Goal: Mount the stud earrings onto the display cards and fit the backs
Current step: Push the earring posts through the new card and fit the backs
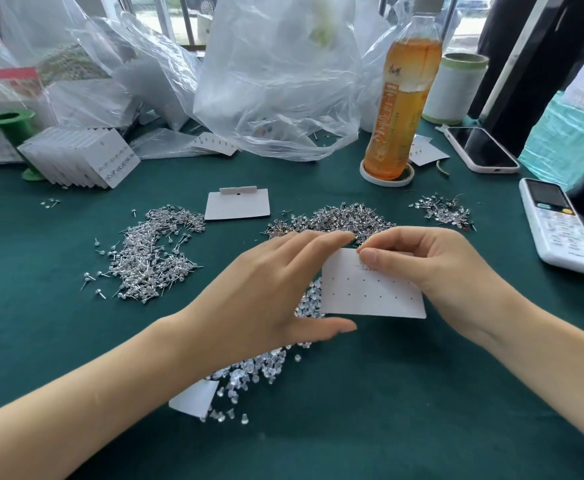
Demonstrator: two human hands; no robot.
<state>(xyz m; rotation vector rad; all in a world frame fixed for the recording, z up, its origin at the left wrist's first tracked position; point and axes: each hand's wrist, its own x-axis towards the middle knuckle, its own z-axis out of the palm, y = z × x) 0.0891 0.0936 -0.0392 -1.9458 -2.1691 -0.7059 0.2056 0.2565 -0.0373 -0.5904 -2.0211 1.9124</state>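
Observation:
A white display card (370, 292) with rows of small holes is held above the green cloth. My right hand (436, 265) pinches its top edge between thumb and curled fingers. My left hand (276, 289) is beside the card's left edge, fingers straight, index tip near the top corner and thumb under the lower edge. Piles of silver stud earrings lie at the left (152, 251), centre (339, 220) and right (443, 211). Clear plastic backs (249, 375) are heaped below my hands. Another blank card (237, 204) lies farther back.
A stack of filled cards (82, 157) leans at the left by a green spool (10, 123). Plastic bags (276, 81) crowd the back. A tea bottle (401, 98), a phone (481, 148), a white remote (557, 226) and a spare card (193, 398) lie around.

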